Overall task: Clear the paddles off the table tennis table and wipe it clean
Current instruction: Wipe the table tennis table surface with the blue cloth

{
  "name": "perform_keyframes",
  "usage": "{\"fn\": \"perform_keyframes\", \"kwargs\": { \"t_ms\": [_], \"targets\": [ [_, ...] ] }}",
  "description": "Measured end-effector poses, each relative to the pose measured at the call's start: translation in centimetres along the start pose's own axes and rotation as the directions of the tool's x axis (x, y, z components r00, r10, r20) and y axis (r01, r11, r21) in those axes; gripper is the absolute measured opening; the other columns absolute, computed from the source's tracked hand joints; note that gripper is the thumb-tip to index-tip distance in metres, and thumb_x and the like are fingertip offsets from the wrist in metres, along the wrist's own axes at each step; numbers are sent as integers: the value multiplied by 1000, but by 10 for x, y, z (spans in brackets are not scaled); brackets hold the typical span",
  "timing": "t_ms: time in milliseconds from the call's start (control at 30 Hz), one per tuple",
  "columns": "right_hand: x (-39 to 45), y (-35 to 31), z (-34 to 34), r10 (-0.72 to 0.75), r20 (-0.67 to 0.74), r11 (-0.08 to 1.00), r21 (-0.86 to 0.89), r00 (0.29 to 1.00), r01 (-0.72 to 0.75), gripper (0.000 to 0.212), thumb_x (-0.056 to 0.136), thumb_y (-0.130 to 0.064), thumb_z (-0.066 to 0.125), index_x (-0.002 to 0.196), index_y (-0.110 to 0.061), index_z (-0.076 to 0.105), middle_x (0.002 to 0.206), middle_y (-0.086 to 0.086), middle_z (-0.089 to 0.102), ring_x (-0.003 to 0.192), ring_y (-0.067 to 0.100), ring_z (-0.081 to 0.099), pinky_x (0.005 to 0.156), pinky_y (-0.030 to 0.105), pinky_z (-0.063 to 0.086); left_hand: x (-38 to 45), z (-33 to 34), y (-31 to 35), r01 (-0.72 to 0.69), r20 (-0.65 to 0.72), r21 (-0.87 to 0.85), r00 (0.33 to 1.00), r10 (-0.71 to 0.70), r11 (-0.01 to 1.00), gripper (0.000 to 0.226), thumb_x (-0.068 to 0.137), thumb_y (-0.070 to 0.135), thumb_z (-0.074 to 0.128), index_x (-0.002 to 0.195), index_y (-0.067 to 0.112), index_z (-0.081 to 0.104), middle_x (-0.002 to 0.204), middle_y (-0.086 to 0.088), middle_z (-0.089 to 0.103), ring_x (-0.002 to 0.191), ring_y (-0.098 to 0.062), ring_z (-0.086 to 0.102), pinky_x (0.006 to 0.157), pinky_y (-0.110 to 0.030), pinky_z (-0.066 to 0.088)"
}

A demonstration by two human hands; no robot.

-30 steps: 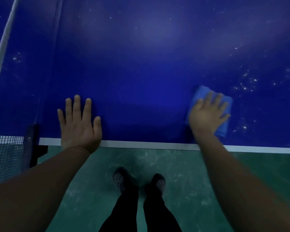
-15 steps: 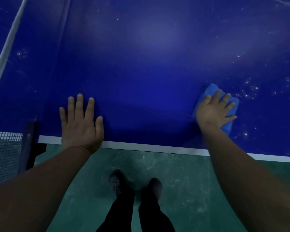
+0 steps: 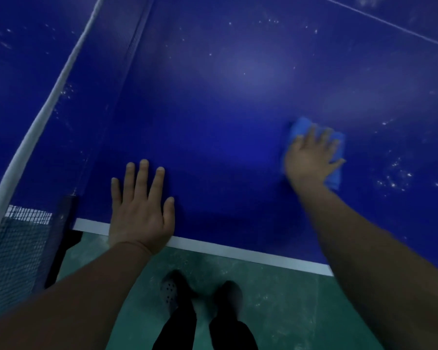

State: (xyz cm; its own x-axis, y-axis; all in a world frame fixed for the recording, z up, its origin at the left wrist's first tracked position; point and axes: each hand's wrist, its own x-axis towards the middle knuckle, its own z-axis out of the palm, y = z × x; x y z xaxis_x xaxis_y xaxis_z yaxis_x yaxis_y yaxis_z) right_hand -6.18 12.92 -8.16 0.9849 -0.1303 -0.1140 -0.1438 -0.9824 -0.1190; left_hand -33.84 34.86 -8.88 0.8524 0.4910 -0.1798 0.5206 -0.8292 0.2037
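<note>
The blue surface fills most of the view, with a white edge line along its near side. A green floor lies below that edge. On the left, the net runs away from the viewer under a white top band, and a dark net post clamps to the near corner. Two dark shoes stand on the floor just short of the edge. No obstacle lies between the hands.

White specks and smears mark the surface, densest to the right of the cloth. The area between the hands appears mostly free of them.

The cloth is light blue, folded, and lies flat on the right part of the surface, well inside the edge line.

The left hand lies flat, palm down, fingers spread, holding nothing, its heel on the edge line. The right hand presses palm down on the cloth with fingers spread, arm extended; it is motion-blurred.
</note>
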Motion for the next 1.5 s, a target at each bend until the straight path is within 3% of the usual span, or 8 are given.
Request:
{"fn": "perform_keyframes", "kwargs": {
  "t_ms": [233, 400, 533, 700, 933, 1167, 1367, 1500],
  "targets": [
    [-62, -95, 30, -865, 151, 470, -86, 478, 878, 58, 102, -50, 21, 156, -31, 31, 166, 0, 23, 153, 31, 17, 118, 67, 10, 0, -2, -1, 2, -20, -39, 1000, -3, 999, 68, 99, 50, 18, 159, 18, 22, 167, -8, 11, 155, -28, 1, 123, -55, 2],
    [70, -88, 6, -438, 97, 890, -95, 894, 447, 56, 107, -47, 21, 161, -32, 15, 169, -3, 4, 155, 27, 1, 119, 66, 3, -1, -2, 1, 25, -17, -26, 1000, -25, 999, 65, 100, 48, 18, 159, 21, 18, 167, -6, 11, 155, -26, 0, 123, -56, 6],
    [37, -134, 11, -381, 29, 924, -30, 924, 382, 56, 107, -44, 23, 160, -27, 21, 168, 4, 11, 154, 34, 7, 116, 71, 5, -1, -3, 2, 31, -26, -33, 999, -32, 999, 63, 101, 46, 23, 157, 19, 26, 166, -7, 17, 155, -26, 5, 123, -56, 7],
    [-40, -173, 36, -949, 217, 206, -120, 228, 971, 57, 105, -45, 19, 157, -27, 27, 167, 3, 20, 153, 33, 16, 118, 67, 8, -2, -3, 7, 58, -33, -25, 998, -59, 998, 60, 104, 45, 19, 155, 18, 34, 166, -6, 20, 155, -26, 8, 123, -54, 6],
    [97, -207, 12, -529, 132, 842, -43, 838, 538, 56, 108, -43, 18, 161, -26, 14, 169, 2, 3, 155, 33, -1, 118, 67, 3, 5, 4, 30, 288, -124, -159, 943, -309, 944, 62, 104, 48, 21, 155, 13, 30, 166, -12, 17, 155, -27, 6, 124, -51, 0],
    [-14, -199, 36, -957, 267, 105, -54, 116, 993, 68, 101, -59, 11, 159, -27, 21, 169, 2, 11, 155, 31, 5, 120, 60, -3, 5, 5, 29, 314, -165, -127, 929, -332, 941, 61, 102, 45, 24, 145, 7, 42, 149, -15, 39, 144, -37, 30, 122, -58, 11],
    [77, -231, 18, -797, 213, 557, -102, 565, 824, 64, 103, -57, 16, 161, -30, 13, 169, 0, 2, 155, 31, -1, 120, 64, 3, 7, 2, 29, 320, -155, -109, 930, -334, 941, 59, 101, 43, 30, 145, 6, 44, 149, -16, 40, 143, -37, 31, 120, -60, 13],
    [-1, -211, 28, -912, 237, 316, -115, 335, 942, 71, 96, -63, 5, 160, -33, 11, 169, 4, 2, 154, 35, -1, 120, 63, -3, 6, 3, 29, 319, -133, -109, 934, -332, 941, 59, 101, 45, 28, 146, 9, 41, 150, -13, 38, 144, -36, 30, 120, -61, 12]
  ]
}}
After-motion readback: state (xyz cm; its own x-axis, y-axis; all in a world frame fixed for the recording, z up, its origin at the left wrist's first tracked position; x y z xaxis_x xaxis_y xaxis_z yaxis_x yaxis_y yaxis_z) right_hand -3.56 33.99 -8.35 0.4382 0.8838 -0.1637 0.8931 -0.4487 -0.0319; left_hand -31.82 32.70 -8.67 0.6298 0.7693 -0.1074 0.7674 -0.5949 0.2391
